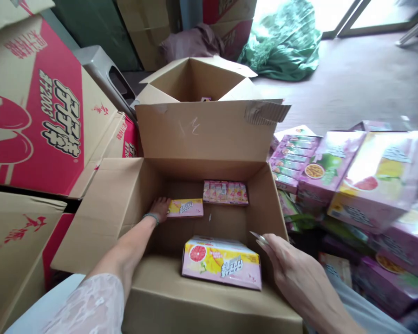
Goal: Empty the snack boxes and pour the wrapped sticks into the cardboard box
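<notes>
Inside an open cardboard carton (195, 306), my left hand (161, 208) grips the left end of a flat pink-and-yellow candy box (186, 208); its fingertips are partly hidden. To the right of that box lies a pack with a row of small pink sachets (225, 192). Nearer to me, a larger pink-and-yellow box with a grapefruit picture (223, 263) sits tilted by the carton's front wall. Over the right side of the carton, my right hand (292, 264) is closed around a thin pointed metal blade (258, 236), its tip toward the carton's inside.
Behind stands another open carton (195, 81). Red-and-tan printed cartons (55, 106) crowd the left, beside a grey plastic stool (106, 69). Several purple and pink fruit boxes (365, 185) are heaped on the right. A green sack (285, 41) lies on the floor at the back.
</notes>
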### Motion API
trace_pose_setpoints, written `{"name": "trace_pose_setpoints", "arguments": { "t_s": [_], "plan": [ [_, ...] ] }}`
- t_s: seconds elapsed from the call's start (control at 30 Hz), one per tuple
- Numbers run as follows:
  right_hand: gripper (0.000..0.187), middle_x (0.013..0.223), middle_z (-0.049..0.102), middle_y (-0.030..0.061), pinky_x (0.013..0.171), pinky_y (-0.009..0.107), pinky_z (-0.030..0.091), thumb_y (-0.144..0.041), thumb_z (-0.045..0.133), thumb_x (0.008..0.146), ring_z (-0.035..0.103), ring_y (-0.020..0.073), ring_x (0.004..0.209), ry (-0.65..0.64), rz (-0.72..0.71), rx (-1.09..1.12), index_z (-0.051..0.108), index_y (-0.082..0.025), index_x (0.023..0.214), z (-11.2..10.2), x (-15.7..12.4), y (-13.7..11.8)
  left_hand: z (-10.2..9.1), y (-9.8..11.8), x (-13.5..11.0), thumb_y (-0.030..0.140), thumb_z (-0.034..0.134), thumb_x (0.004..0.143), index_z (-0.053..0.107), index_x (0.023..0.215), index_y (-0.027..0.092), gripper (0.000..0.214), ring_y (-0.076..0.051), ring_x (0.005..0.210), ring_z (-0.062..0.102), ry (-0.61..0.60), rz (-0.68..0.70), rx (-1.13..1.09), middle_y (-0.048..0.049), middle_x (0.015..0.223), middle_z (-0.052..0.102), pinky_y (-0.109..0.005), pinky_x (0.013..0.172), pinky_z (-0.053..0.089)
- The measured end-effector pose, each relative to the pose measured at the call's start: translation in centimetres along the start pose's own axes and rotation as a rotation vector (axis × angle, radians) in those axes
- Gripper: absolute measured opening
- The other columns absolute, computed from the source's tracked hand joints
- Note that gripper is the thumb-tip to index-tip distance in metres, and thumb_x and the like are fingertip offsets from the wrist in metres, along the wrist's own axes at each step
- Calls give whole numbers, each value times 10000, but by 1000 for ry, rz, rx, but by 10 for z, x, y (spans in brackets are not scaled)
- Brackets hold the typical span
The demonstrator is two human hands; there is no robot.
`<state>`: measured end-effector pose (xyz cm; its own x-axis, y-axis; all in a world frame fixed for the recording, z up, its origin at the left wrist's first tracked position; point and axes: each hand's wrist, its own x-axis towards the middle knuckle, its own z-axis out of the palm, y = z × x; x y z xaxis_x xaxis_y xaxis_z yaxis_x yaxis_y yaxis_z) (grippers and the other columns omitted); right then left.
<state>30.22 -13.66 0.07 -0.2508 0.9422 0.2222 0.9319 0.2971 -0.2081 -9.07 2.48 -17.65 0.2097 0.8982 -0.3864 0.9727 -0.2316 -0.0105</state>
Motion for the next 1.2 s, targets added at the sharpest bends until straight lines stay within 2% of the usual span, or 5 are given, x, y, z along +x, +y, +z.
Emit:
{"name": "trace_pose_setpoints", "arguments": {
  "t_s": [0.27,0.5,0.73,0.9,1.2],
  "plan": [
    [310,688,624,3,547,262,321,-289,329,1029,589,153,586,-4,83,61,502,-226,779,-18,13,-16,-86,25,-81,300,637,687,565,1210,126,556,-296,1018,560,251,-38,-101,-135,1130,615,-367,923,454],
    [302,663,563,-15,589,217,398,-374,416,1010,521,119,575,392,203,478,540,-212,787,-64,-25,-39,-172,85,-209,317,749,583,560,1166,195,625,-259,942,559,606,222,-425,-60,1019,586,-381,843,501],
    [238,861,697,63,667,243,432,-206,387,991,649,166,751,135,-59,161,603,-196,891,-111,-87,-94,-104,146,-297,356,831,646,372,1383,195,883,-294,1093,535,673,475,-555,-133,1228,550,-452,969,498],
    [269,923,718,75,644,267,402,-41,429,876,686,194,810,-381,-141,-193,637,-181,973,-106,-84,-151,-56,156,-301,464,858,609,338,1360,194,953,-326,1124,545,867,396,-679,-153,1236,540,-512,989,493],
    [307,978,737,133,659,290,457,-59,421,926,705,244,866,-559,-321,-324,709,-119,1009,-92,-60,-221,-43,157,-300,311,720,733,411,1246,178,613,-309,1064,558,1016,426,-620,-147,1144,575,-502,961,506]
  ]
}}
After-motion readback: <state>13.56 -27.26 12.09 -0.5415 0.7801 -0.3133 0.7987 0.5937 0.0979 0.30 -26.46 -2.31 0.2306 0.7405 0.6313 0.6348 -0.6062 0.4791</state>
